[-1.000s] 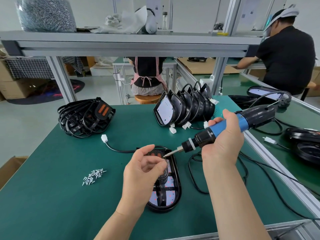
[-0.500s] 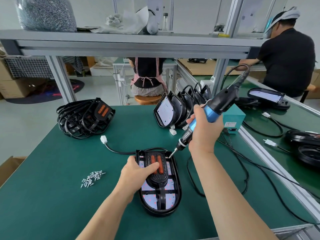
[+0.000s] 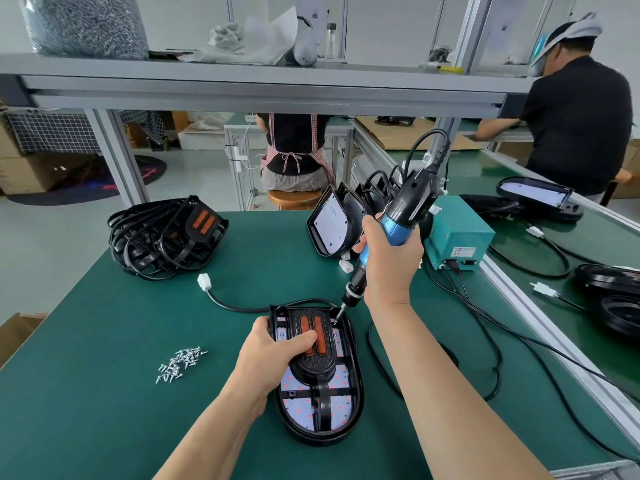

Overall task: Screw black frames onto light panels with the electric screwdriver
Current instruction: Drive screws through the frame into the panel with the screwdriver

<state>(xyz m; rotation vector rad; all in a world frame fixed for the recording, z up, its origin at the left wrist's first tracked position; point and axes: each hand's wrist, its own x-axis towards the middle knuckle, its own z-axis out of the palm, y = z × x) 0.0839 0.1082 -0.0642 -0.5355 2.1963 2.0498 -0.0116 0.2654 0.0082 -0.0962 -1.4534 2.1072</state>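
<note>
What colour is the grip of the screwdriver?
Blue; the screwdriver grip shows best in the head view.

Glossy black plastic frame (image 3: 317, 358), matt green table (image 3: 104, 393), shiny metal screws (image 3: 180, 363).

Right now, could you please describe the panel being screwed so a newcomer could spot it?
Start at the green table. Near its front edge lies the panel. Unlike the stack standing behind, it lies flat under a frame and the left hand.
</note>
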